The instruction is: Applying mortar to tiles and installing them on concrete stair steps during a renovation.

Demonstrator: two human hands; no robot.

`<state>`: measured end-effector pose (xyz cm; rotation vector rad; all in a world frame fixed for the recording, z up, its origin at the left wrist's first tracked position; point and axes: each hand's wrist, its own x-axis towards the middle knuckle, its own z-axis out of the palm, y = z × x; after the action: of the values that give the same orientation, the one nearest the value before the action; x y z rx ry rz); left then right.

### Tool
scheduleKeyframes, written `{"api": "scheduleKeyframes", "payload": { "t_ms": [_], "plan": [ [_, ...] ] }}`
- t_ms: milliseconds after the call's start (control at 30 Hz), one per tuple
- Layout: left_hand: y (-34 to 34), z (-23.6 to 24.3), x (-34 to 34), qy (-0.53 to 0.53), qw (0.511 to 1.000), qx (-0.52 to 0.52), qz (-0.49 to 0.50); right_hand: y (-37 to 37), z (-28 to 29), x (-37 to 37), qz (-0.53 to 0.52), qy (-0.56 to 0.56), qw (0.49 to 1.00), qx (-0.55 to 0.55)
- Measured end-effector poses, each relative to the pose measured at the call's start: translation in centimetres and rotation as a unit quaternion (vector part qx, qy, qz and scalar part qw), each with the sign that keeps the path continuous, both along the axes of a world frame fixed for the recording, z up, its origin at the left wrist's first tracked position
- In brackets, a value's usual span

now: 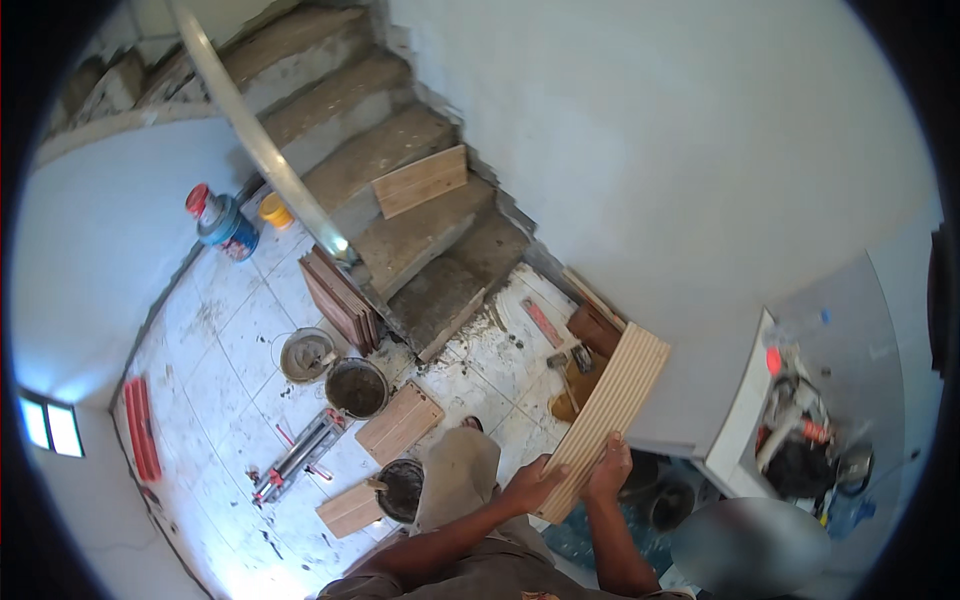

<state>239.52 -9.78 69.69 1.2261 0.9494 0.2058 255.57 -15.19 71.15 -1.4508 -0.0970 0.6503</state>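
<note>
Both hands hold a long ribbed tan tile (610, 415) with a wood look, tilted up and away to the right in front of my body. My left hand (532, 486) grips its left edge near the lower end. On the opposite edge, my right hand (608, 468) is closed with the thumb lying over the ribbed face. The far end of the tile reaches toward the wall and covers part of the things on the floor behind it. A similar wood-look tile (425, 182) leans on one of the bare concrete steps (425, 240).
Mortar buckets (357, 388) stand left of my legs, near a tile cutter (298, 458) and a flat tile (400, 422). Stacked tiles (340, 298) lean by the stair foot, below a metal handrail (262, 150). Tools clutter a counter (735, 430) at right.
</note>
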Motion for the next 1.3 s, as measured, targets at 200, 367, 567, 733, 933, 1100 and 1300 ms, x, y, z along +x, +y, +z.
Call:
{"api": "scheduleKeyframes", "payload": {
  "t_ms": [200,367,567,733,933,1100,1300],
  "plan": [
    [13.2,-2.5,-0.6,0.161,0.969,0.187,0.035,13.3,-2.4,4.0,0.111,-0.056,0.987,-0.103],
    [23.6,-7.7,-5.2,0.212,0.964,0.159,-0.024,24.2,-2.6,9.6,0.458,-0.602,0.646,-0.103],
    [29.2,-14.6,-6.4,0.190,0.974,0.123,-0.013,37.3,-8.9,9.3,0.723,-0.617,0.308,-0.029],
    [33.0,-25.8,-6.2,0.218,0.970,0.102,0.019,46.5,-24.2,8.5,0.770,-0.602,0.199,0.079],
    [38.1,-40.8,-6.4,0.189,0.969,0.130,0.091,54.5,-41.6,8.6,0.783,-0.543,0.239,0.183],
    [39.3,-49.1,-8.0,0.201,0.954,0.198,0.099,57.8,-50.8,6.7,0.750,-0.566,0.229,0.252],
    [38.1,-52.8,-12.8,0.256,0.881,0.307,0.252,59.6,-55.9,5.0,0.702,-0.584,0.261,0.314]
  ]
}}
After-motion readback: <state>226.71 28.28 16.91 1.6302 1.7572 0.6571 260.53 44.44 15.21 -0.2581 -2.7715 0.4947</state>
